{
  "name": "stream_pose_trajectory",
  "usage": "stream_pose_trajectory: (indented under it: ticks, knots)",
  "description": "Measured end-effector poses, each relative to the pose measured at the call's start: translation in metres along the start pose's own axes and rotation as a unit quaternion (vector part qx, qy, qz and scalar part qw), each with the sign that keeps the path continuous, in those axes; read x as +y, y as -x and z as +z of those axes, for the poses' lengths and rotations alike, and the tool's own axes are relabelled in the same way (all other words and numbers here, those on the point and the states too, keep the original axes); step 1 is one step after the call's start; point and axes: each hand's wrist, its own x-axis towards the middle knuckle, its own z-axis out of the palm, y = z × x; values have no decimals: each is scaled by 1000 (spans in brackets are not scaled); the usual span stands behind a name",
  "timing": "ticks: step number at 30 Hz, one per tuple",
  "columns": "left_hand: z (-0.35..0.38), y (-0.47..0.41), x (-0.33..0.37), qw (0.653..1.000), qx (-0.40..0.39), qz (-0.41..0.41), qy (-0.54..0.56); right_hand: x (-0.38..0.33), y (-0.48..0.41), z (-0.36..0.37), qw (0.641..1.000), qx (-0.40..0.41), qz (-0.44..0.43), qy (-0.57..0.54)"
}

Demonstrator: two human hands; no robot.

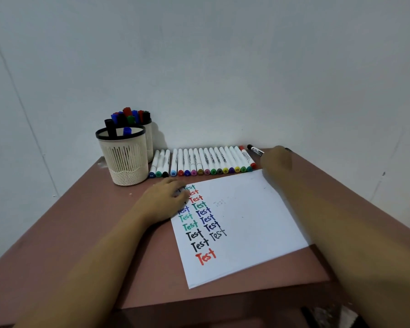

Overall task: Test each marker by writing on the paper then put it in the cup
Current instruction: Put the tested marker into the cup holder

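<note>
Left hand (163, 202) flat on the paper (246, 221), grip released — right hand (277, 159), blurred, over a black marker (255, 150), grip impossible to tell.

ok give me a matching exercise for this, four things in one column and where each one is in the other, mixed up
1 left hand
2 right hand
3 front cup
4 row of capped markers

a at the black marker, far right
b lying side by side along the wall
c resting on the paper, top left corner
d just left of the marker row's left end

Pairs: 1-c, 2-a, 3-d, 4-b
</note>
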Motion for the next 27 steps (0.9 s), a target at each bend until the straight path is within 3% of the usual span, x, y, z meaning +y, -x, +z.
stream_pose_trajectory:
  ticks: [2, 4, 7, 12, 20, 22, 25, 27]
  knots:
    - [0, 0, 0, 1000, 15, -4, 26, -1, 3, 1, 997, 56, 10, -47]
    - [-3, 2, 3, 996, 58, 1, 61, -1, 9, 1, 993, 61, -29, -97]
    - [-6, 7, 8, 987, 128, 50, 90, -11, 36, -2, 981, 18, -84, -172]
    - [-5, 16, 15, 969, 193, 129, 83, -16, 100, -10, 955, -62, -104, -270]
    - [0, 17, 24, 977, 132, 165, 9, -10, 133, -10, 921, -118, 8, -371]
    - [-1, 18, 26, 978, 137, 159, 13, -11, 132, -11, 896, -131, 22, -423]
    - [-2, 20, 30, 978, 136, 154, 22, -13, 133, -13, 828, -202, 28, -522]
    - [-4, 23, 33, 979, 129, 154, 28, -12, 135, -10, 820, -251, 6, -515]
